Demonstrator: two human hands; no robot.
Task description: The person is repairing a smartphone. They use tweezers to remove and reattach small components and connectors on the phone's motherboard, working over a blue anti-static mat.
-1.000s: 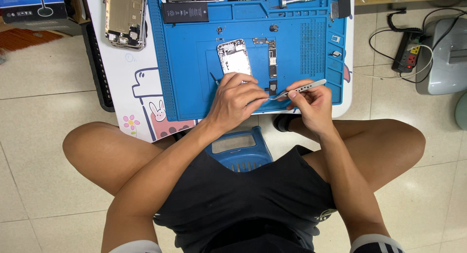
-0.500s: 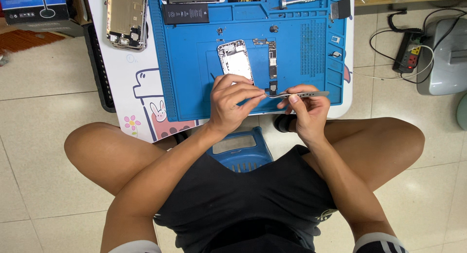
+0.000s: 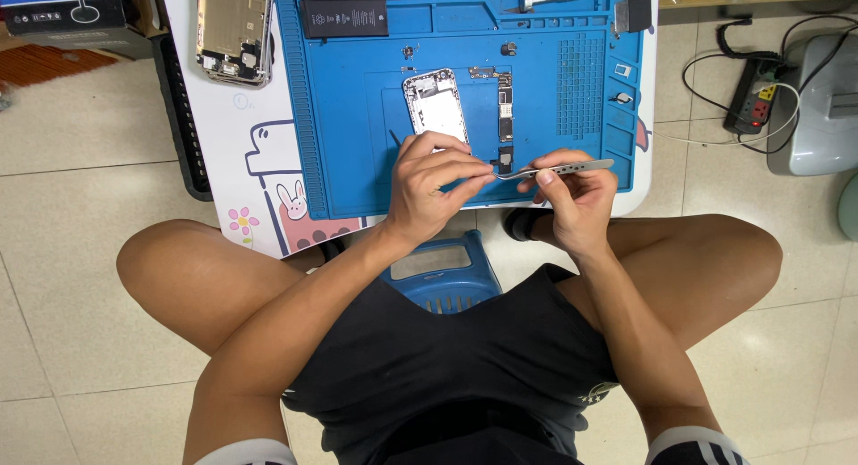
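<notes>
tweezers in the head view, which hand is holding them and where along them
The right hand holds the metal tweezers around their middle; the left hand meets the tip, anything pinched there too small to tell.

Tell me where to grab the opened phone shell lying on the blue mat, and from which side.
Take the opened phone shell by its two long edges, coming straight down from above. It lies flat, slightly tilted, so only the thin sides offer grip. Its near end sits close to the left hand; the far half looks freer.
</notes>
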